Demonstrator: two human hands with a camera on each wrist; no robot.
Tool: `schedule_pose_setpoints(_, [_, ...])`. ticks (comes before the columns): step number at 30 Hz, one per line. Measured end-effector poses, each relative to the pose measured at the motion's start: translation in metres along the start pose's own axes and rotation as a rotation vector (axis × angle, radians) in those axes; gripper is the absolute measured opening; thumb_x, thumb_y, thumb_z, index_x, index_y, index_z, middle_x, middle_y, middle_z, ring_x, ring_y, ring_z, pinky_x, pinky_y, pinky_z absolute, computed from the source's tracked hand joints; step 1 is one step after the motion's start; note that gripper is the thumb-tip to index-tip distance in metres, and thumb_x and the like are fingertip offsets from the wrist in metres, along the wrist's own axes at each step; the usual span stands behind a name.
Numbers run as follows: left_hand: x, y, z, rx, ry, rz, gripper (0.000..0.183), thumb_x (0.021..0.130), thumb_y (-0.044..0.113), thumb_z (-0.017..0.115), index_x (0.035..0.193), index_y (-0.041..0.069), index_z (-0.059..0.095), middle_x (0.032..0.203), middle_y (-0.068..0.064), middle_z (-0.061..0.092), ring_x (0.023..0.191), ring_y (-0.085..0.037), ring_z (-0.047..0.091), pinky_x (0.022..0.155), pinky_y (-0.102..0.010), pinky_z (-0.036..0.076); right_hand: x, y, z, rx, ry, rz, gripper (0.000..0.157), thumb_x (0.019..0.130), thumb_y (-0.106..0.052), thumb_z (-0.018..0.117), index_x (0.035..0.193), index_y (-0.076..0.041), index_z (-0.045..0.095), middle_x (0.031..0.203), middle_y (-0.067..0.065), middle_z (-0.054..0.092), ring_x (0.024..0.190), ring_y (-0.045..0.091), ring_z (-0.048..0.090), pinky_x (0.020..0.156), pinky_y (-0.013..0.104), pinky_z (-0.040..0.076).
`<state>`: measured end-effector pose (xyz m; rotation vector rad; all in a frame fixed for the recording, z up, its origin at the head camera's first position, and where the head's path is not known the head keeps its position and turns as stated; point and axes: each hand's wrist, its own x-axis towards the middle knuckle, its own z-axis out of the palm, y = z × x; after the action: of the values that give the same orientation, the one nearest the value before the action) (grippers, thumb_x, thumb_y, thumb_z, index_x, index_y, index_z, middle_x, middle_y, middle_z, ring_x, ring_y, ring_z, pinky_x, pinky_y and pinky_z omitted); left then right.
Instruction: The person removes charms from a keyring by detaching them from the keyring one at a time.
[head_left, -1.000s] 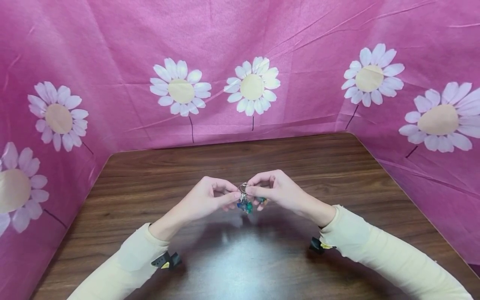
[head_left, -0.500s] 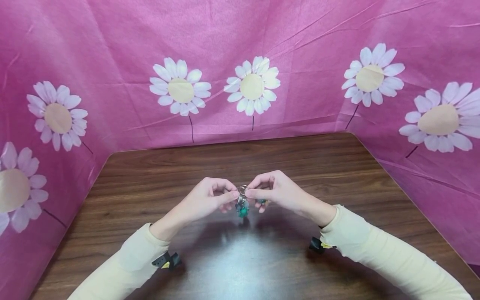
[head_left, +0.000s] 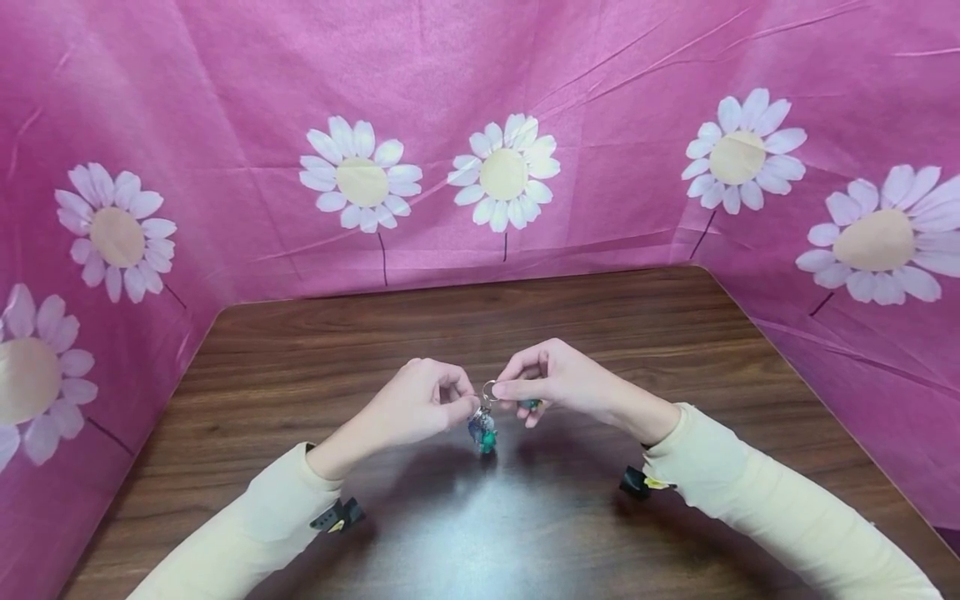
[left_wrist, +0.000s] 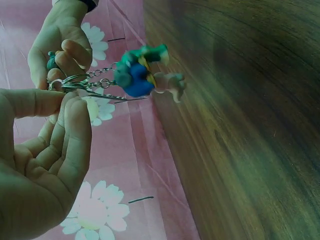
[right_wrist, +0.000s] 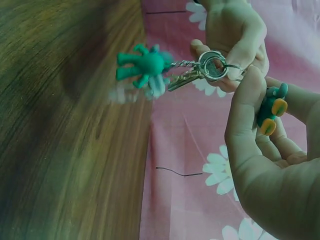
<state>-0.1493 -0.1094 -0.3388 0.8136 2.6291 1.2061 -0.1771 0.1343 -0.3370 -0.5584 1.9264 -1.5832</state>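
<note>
Both hands hold a bunch of key rings above the table. My left hand [head_left: 420,400] pinches the rings at their left side between thumb and index finger. Thumb and index finger of my right hand [head_left: 566,383] grip a ring's right side. Below the silver rings [right_wrist: 213,65] dangle small figurines on chains: a green one [right_wrist: 142,63] and a blue one [left_wrist: 136,79], slightly blurred. A key [right_wrist: 185,80] hangs among them. Another small green figurine with orange feet [right_wrist: 271,110] sits against my right fingers, partly hidden in the head view.
The dark wood-grain table [head_left: 337,333] lies under the hands. A pink cloth [head_left: 637,58] printed with white daisies stands around its back and sides. Black straps with devices [head_left: 337,517] show at both wrists.
My left hand has shifted slightly downward and its fingers are bent more. The figurines hang lower and have swung, with more of the green one showing. My right hand stays almost in place.
</note>
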Motion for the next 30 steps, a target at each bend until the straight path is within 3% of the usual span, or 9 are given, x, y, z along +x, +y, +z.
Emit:
schedule_pose_setpoints(3, [0.001,-0.001,0.001,-0.08,-0.016,-0.038,0.011,0.09,0.016,0.065,0.08,0.017,0.071,0.061,0.005,0.063,0.051,-0.01,0.059,0.047,-0.031,0.051,0.0,0.0,0.001,-0.004,-0.012,-0.008,0.019,0.092,-0.018,0.077,0.099,-0.001,0.073,0.088,0.023,0.071,0.066,0.022,0.066,0.063,0.041,0.061])
schedule_pose_setpoints(7, [0.003,-0.004,0.002,-0.273,-0.039,-0.069,0.01,0.093,0.009,0.063,0.087,0.005,0.071,0.071,-0.01,0.068,0.059,-0.021,0.067,0.058,-0.046,0.06,0.0,0.0,0.001,-0.009,-0.024,-0.027,0.021,0.093,-0.018,0.076,0.099,0.002,0.072,0.09,0.027,0.07,0.066,0.021,0.065,0.063,0.042,0.061])
schedule_pose_setpoints(11, [0.005,-0.008,0.001,-0.4,-0.033,-0.052,0.017,0.098,0.011,0.065,0.097,-0.005,0.07,0.079,-0.015,0.07,0.069,-0.029,0.071,0.067,-0.046,0.062,0.001,0.001,-0.004,-0.034,-0.007,-0.048,0.026,0.094,-0.02,0.075,0.102,0.004,0.07,0.089,0.023,0.071,0.067,0.022,0.065,0.063,0.044,0.061])
schedule_pose_setpoints(15, [0.007,-0.011,-0.001,-0.482,-0.031,-0.052,0.024,0.099,0.013,0.066,0.106,-0.009,0.07,0.087,-0.02,0.072,0.078,-0.032,0.072,0.071,-0.042,0.062,0.002,0.004,-0.008,-0.038,0.016,-0.036,0.028,0.095,-0.02,0.074,0.105,0.006,0.069,0.088,0.017,0.073,0.068,0.02,0.066,0.065,0.044,0.062])
schedule_pose_setpoints(21, [0.009,-0.014,-0.003,-0.62,-0.055,-0.117,0.024,0.097,0.013,0.07,0.11,-0.007,0.071,0.093,-0.018,0.074,0.085,-0.033,0.073,0.073,-0.045,0.062,0.002,0.008,-0.009,-0.024,0.047,-0.025,0.024,0.094,-0.018,0.075,0.104,0.004,0.071,0.093,0.028,0.071,0.068,0.019,0.066,0.065,0.043,0.062])
schedule_pose_setpoints(25, [0.009,-0.014,-0.004,-0.663,-0.069,-0.137,0.023,0.097,0.012,0.07,0.111,-0.007,0.071,0.091,-0.018,0.074,0.086,-0.037,0.073,0.076,-0.048,0.061,0.003,0.009,-0.009,-0.022,0.049,-0.029,0.022,0.093,-0.019,0.076,0.103,0.001,0.073,0.094,0.028,0.072,0.067,0.019,0.066,0.064,0.042,0.062])
schedule_pose_setpoints(30, [0.01,-0.013,-0.004,-0.704,-0.087,-0.154,0.024,0.097,0.01,0.069,0.111,-0.009,0.07,0.093,-0.02,0.074,0.084,-0.029,0.073,0.078,-0.048,0.06,0.003,0.007,-0.01,-0.03,0.049,-0.017,0.023,0.093,-0.021,0.076,0.104,0.0,0.075,0.092,0.023,0.074,0.067,0.018,0.067,0.064,0.04,0.061])
